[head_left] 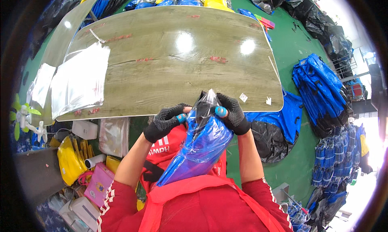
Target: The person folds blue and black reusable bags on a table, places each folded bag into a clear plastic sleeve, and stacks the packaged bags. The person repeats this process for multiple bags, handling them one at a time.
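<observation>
Between my hands is a transparent plastic bag [198, 141] with a folded blue and black item inside, held upright close to my body, its lower end tilted to the left. My left hand [169, 119], in a black dotted glove with a blue thumb tip, pinches the bag's upper left edge. On the upper right edge, my right hand [232, 114] grips it in a matching glove. Some of the plastic sticks up between them. Behind the bag lies the near edge of a wood-patterned table [161, 82].
A stack of transparent plastic sleeves [81, 80] lies on the table's left. Two small white labels [243, 97] sit near its right front corner. Blue bags [321, 90] are piled on the green floor at right. Yellow folded bags [70, 161] and a pink bag [98, 185] stand at lower left.
</observation>
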`<state>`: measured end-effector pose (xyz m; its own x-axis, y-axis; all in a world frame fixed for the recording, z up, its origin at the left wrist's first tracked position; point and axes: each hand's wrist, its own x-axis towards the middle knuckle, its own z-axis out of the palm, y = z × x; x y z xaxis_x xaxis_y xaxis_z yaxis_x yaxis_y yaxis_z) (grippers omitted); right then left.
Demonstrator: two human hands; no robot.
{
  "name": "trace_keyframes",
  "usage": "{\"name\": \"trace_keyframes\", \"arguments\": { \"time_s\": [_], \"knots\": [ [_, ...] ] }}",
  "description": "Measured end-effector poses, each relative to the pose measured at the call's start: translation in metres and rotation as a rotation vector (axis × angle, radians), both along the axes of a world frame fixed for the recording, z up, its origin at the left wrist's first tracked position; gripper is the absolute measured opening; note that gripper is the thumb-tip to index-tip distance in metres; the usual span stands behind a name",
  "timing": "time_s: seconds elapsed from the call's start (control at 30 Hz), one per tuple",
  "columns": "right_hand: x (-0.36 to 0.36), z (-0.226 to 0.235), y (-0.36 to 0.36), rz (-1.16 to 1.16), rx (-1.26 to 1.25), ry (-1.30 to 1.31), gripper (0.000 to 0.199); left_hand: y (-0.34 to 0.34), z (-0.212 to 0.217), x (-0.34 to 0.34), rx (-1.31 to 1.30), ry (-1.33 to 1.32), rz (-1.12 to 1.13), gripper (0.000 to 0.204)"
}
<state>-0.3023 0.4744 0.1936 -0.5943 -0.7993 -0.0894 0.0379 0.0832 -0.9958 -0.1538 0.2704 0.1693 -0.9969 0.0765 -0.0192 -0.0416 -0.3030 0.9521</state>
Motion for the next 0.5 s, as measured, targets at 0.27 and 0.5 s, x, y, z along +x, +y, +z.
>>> {"name": "trace_keyframes", "arguments": {
  "time_s": [0.27,0.5],
  "knots": [
    [0.005,0.005,0.005,-0.056,0.048,0.061,0.049,0.006,-0.014,0.005,0.012,0.107,0.102,0.018],
    [-0.001,0.031,-0.02,0.099,0.213,0.146,0.059,0.006,-0.028,-0.032,-0.102,0.155,0.365,0.016]
  ]
}}
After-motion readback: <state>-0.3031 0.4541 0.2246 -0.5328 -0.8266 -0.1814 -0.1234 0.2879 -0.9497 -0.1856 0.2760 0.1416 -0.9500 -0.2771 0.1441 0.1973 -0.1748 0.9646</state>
